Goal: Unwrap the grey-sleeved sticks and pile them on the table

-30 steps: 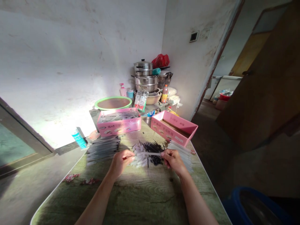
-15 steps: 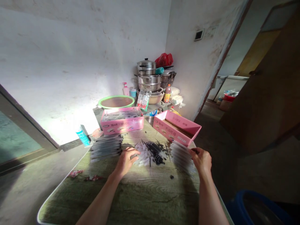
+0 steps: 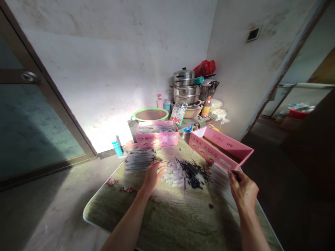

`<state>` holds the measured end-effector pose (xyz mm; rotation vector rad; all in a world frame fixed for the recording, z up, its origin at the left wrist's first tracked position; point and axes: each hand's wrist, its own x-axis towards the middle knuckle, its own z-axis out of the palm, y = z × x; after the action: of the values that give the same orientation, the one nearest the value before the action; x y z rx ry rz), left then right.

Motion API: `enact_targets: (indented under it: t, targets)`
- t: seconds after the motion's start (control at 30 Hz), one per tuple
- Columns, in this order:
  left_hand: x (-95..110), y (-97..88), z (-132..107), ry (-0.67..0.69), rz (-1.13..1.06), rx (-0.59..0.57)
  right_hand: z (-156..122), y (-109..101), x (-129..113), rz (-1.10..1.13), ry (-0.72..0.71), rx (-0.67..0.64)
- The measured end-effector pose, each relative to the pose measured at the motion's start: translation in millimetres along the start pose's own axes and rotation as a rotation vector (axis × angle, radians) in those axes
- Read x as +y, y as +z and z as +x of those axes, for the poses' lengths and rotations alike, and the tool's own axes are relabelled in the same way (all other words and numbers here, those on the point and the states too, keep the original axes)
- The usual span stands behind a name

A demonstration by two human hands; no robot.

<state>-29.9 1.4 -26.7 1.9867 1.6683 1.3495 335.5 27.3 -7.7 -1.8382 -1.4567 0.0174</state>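
My left hand (image 3: 154, 177) is at the left edge of a heap of small white pieces (image 3: 174, 174), its fingers curved and thumb apart from them. Beside the white pieces lies a pile of thin black sticks (image 3: 194, 173). Behind my left hand, a stack of long greyish sticks (image 3: 140, 160) lies side by side. My right hand (image 3: 244, 188) has thumb and forefinger pinched together at the right end of a row of pale translucent sticks (image 3: 221, 176); what is between the fingertips is too small and blurred to name.
A pink box (image 3: 157, 140) full of greyish sticks stands at the back left of the table (image 3: 172, 216). Another pink box (image 3: 222, 148) stands tilted to the view at the right. Behind are a green-rimmed round tray (image 3: 150, 114), stacked steel pots (image 3: 184, 87) and a bottle (image 3: 206, 107).
The view has turned left, so everything sits further right in the picture. Both hands keep nearly the same places by the heap and the pale sticks.
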Motion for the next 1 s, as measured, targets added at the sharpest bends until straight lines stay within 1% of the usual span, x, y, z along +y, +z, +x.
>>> enact_targets:
  t: [0.07, 0.17, 0.23, 0.27, 0.33, 0.37, 0.4, 0.47, 0.57, 0.73, 0.87, 1.0]
  targets:
    - [-8, -11.2, 1, -0.064, 0.026, 0.121, -10, 14, -11, 0.074, -0.074, -0.011]
    - [-24, -38.5, -1, -0.198, 0.108, 0.309, -24, 32, -27, 0.138, -0.183, -0.116]
    - [-36, -60.3, -6, -0.350, 0.218, 0.420, -30, 39, -33, 0.146, -0.215, -0.157]
    - [-41, -70.7, -10, -0.451, 0.285, 0.447, -32, 41, -35, 0.143, -0.219, -0.158]
    - [-50, -87.6, -17, -0.654, 0.406, 0.451, -33, 43, -36, 0.138, -0.219, -0.146]
    - [-53, -93.3, -20, -0.726, 0.450, 0.436, -33, 43, -36, 0.139, -0.218, -0.140]
    - [-55, -97.1, -23, -0.781, 0.479, 0.407, -32, 43, -35, 0.141, -0.215, -0.137]
    - [-56, -99.6, -25, -0.845, 0.505, 0.325, -31, 43, -34, 0.143, -0.207, -0.135]
    - [-54, -96.3, -24, -0.878, 0.513, 0.210, -30, 43, -33, 0.149, -0.202, -0.132]
    - [-51, -94.3, -22, -0.853, 0.520, 0.084, -29, 40, -34, 0.160, -0.204, -0.135]
    - [-59, -95.6, -25, -0.735, 0.418, -0.019, -29, 38, -35, 0.162, -0.192, -0.152]
    - [-67, -93.1, -26, -0.603, 0.336, -0.052, -29, 36, -36, 0.172, -0.184, -0.181]
